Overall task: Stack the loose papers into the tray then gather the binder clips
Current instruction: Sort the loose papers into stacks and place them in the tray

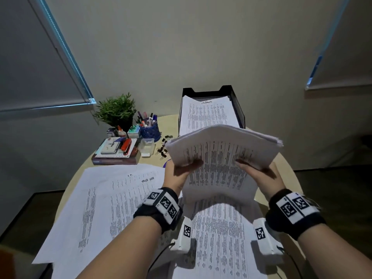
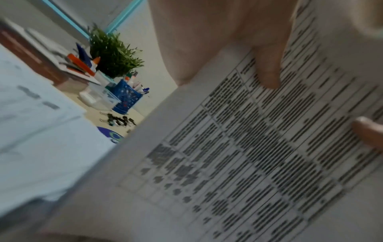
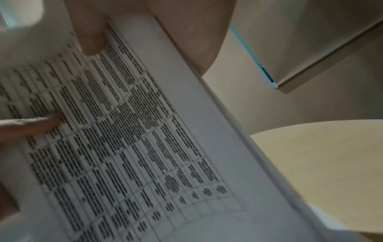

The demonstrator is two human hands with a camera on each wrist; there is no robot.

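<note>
Both hands hold a thick sheaf of printed papers (image 1: 221, 150) in the air above the table, arched upward, just in front of the black tray (image 1: 240, 111). My left hand (image 1: 182, 171) grips its left edge, thumb on top (image 2: 267, 65). My right hand (image 1: 259, 171) grips the right edge, thumb on the print (image 3: 91, 37). The tray holds a stack of printed sheets (image 1: 207, 113). Loose papers (image 1: 112, 200) lie spread over the near table. Black binder clips (image 1: 163, 147) lie scattered left of the tray, also seen in the left wrist view as binder clips (image 2: 120, 121).
At the back left stand a potted plant (image 1: 116, 109), a blue pen cup (image 1: 150, 129), a clear box (image 1: 147, 144) and a pile of books with a red stapler (image 1: 126, 146). The round table's edge (image 1: 291, 176) curves close on the right.
</note>
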